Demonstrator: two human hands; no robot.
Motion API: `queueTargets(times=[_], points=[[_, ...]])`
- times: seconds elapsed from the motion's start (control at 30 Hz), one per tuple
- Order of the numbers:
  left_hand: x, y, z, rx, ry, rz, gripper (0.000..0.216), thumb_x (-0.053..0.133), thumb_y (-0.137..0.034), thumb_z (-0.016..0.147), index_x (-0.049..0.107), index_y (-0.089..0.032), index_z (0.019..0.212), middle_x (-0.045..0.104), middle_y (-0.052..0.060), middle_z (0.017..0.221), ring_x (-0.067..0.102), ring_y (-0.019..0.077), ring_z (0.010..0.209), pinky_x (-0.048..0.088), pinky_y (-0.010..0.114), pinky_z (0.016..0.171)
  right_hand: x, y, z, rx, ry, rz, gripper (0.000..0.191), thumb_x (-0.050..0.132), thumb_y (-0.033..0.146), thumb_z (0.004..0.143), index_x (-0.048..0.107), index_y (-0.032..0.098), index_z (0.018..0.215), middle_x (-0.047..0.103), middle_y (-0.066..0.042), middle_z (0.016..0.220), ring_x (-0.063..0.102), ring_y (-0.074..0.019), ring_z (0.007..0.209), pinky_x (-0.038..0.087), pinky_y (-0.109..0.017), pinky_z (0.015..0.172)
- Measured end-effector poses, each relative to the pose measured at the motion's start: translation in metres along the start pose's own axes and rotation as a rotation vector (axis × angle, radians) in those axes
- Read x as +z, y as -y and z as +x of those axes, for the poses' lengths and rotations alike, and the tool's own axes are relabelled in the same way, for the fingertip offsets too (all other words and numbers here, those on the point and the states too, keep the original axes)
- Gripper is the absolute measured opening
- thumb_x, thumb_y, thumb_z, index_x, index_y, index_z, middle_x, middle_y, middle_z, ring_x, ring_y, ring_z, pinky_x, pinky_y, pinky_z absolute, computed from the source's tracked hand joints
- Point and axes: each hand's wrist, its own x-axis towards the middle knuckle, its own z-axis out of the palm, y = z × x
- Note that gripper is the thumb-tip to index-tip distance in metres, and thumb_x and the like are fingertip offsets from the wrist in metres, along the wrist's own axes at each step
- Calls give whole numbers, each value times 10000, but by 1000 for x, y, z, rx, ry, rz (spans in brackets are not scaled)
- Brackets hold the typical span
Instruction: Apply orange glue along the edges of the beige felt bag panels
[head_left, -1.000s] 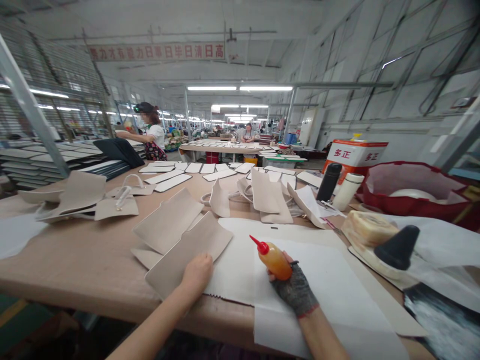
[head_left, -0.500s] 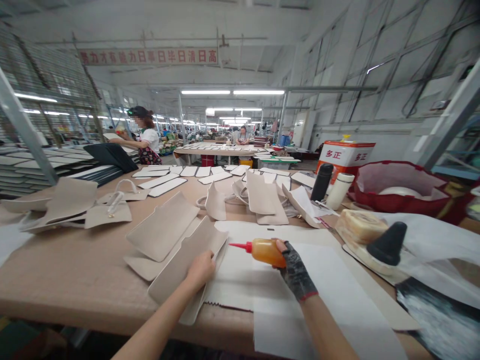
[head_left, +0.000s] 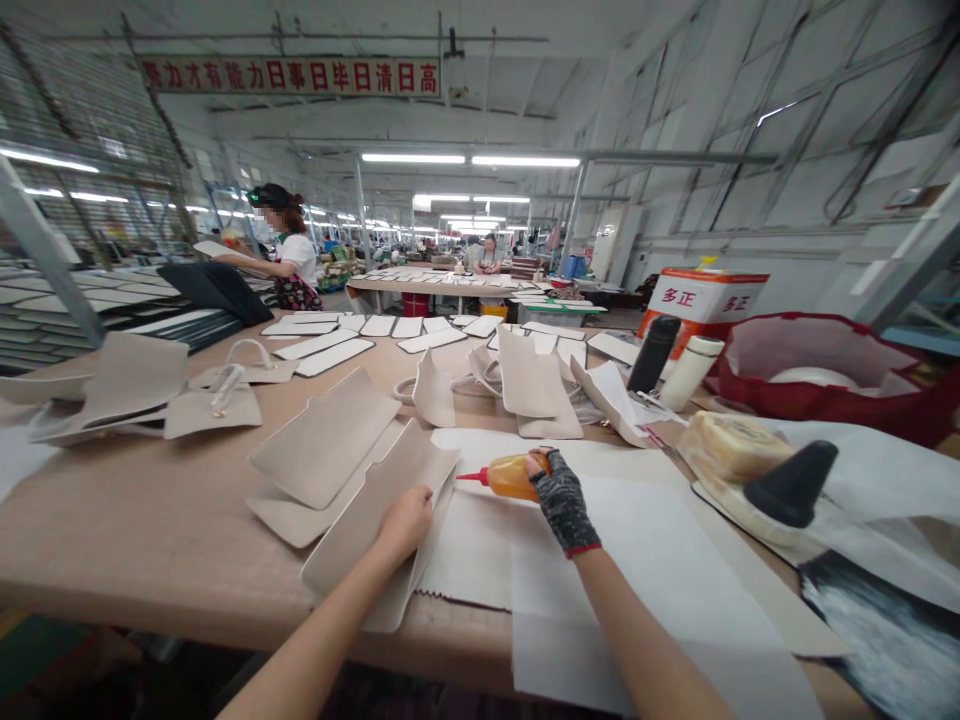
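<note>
My left hand (head_left: 406,522) is closed on the right edge of a beige leather-like panel (head_left: 367,505), which stands tilted and folded over on the table. In my right hand (head_left: 561,492), which wears a dark grey fingerless glove, lies a squeeze bottle (head_left: 511,477) of amber liquid. Its thin red nozzle points left, with the tip close to the panel's right edge; I cannot tell whether they touch. White sheets (head_left: 600,560) lie under my right hand. Another beige folded panel (head_left: 322,440) rests just left of the held one.
Beige bag pieces with handles (head_left: 214,405) lie at the left, more (head_left: 525,375) behind my hands. A black bottle (head_left: 654,353), a cream bottle (head_left: 691,372), a red bag (head_left: 825,360) and a black cone (head_left: 795,485) stand right. A co-worker (head_left: 292,250) stands beyond the table.
My right hand has moved left and slightly up with the squeeze bottle, bringing its nozzle nearer the panel's edge. My left hand keeps its hold. The camera view has tilted down a little.
</note>
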Motion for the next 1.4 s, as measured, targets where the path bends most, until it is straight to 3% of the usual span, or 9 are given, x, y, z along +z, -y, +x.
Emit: queueTargets(times=[0.23, 0.63, 1.4], points=[[-1, 0, -1, 7, 7, -21, 290, 378, -171, 839, 645, -162, 949, 692, 102, 994, 624, 210, 925, 427, 259, 756, 10, -4, 10, -28, 35, -94, 420, 500, 523, 745, 573, 166, 953, 622, -100, 912, 583, -234, 806, 477, -357, 763], [-1, 0, -1, 2, 7, -22, 313, 386, -217, 846, 646, -160, 1011, 684, 108, 1038, 619, 221, 957, 436, 277, 792, 16, 5, 9, -147, -25, -216, 400, 456, 488, 783, 570, 160, 983, 612, -125, 974, 571, -246, 883, 444, -378, 849], [0, -2, -2, -9, 1, 7, 326, 392, -224, 849, 629, -152, 1062, 675, 115, 1069, 607, 223, 1000, 434, 287, 830, 11, -2, 16, -6, 19, -193, 389, 488, 503, 751, 574, 183, 954, 631, -78, 877, 584, -218, 780, 467, -338, 762]])
